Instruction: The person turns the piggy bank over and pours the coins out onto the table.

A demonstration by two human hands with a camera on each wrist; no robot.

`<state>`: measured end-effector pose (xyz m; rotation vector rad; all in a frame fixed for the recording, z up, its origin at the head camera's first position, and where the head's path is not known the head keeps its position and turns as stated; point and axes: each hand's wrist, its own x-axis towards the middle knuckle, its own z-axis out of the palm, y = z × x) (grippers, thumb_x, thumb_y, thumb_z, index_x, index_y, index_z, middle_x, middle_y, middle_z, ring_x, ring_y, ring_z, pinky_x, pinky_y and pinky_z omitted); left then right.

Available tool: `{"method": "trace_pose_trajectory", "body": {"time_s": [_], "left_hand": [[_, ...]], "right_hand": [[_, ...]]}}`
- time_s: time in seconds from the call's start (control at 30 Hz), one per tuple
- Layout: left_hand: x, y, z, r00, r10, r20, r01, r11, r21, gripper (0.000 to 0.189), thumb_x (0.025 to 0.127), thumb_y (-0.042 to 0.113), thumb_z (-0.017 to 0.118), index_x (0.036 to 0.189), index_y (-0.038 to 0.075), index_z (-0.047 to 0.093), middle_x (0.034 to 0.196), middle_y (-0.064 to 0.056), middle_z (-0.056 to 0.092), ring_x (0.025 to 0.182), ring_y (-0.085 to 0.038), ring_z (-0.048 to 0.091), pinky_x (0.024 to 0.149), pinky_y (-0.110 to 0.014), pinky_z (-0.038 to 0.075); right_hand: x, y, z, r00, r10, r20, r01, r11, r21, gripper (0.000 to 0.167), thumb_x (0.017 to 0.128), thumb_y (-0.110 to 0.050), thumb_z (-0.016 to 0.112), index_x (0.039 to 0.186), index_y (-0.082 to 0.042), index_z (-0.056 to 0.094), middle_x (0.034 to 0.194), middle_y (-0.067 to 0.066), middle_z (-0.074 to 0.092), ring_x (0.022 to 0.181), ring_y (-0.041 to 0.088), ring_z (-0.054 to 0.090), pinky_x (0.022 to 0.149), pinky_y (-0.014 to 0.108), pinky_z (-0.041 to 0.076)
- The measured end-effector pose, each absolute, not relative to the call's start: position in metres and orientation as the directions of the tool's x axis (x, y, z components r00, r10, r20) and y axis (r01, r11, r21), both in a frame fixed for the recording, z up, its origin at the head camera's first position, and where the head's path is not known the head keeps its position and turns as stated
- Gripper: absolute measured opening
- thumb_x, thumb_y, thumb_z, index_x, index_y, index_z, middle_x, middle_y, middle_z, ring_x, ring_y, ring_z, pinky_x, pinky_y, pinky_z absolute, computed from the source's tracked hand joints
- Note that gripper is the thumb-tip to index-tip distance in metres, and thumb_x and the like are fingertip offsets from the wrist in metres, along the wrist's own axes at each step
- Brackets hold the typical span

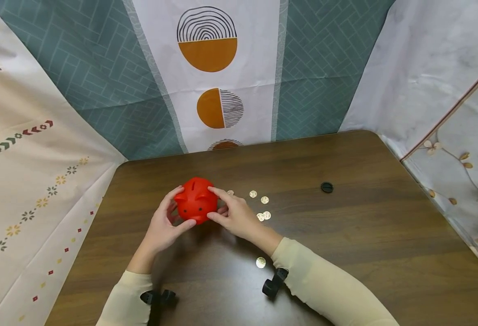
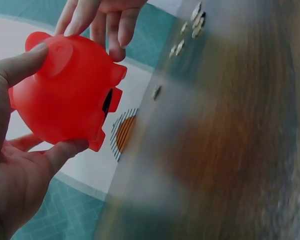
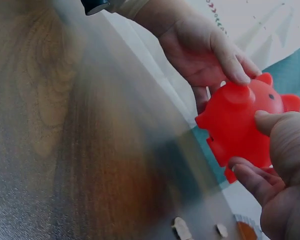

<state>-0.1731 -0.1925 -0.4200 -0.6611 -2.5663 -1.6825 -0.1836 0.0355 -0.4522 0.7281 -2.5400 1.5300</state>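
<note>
A red piggy bank point(image 1: 196, 203) is held up off the table between both hands, its face toward me and the coin slot on top. My left hand point(image 1: 163, 230) grips its left side, with thumb and fingers spread around it. On the other side my right hand point(image 1: 239, 216) holds it by thumb and fingertips. From below, in the left wrist view, the belly of the piggy bank point(image 2: 65, 95) shows its short feet and a dark opening. A round black plug point(image 1: 327, 187) lies apart on the table to the right.
Several gold coins point(image 1: 265, 199) lie on the brown wooden table point(image 1: 369, 253), right of the hands. One more coin point(image 1: 261, 262) sits closer to me, beside the right sleeve. Patterned cloths point(image 1: 320, 68) hang behind the table and at both sides.
</note>
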Motion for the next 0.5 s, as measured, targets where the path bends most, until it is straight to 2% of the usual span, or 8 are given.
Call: {"method": "trace_pose_trajectory", "body": {"time_s": [0.1,0.5], "left_hand": [[-0.175,-0.196,-0.422,-0.911,0.346,0.224,0.344,0.338,0.876,0.082,0.078,0.001,0.077,0.146,0.006,0.031,0.155,-0.011,0.026,0.128,-0.04,0.043,0.093,-0.053,0.045],[-0.18,-0.205,-0.433,-0.917,0.357,0.179,0.308,0.348,0.885,0.082,0.079,0.003,0.077,0.146,0.006,0.03,0.154,-0.011,0.025,0.13,-0.042,0.04,0.095,-0.058,0.043]], "right_hand": [[-0.186,0.032,-0.457,-0.884,-0.336,0.324,-0.434,0.336,-0.836,0.066,0.084,-0.021,0.076,0.142,-0.023,0.046,0.13,0.001,0.058,0.073,0.005,0.064,0.068,0.017,0.054],[-0.192,0.024,-0.47,-0.902,-0.346,0.259,-0.359,0.269,-0.894,0.065,0.083,-0.018,0.077,0.141,-0.025,0.046,0.125,0.007,0.061,0.074,0.01,0.068,0.065,0.02,0.055]]}}
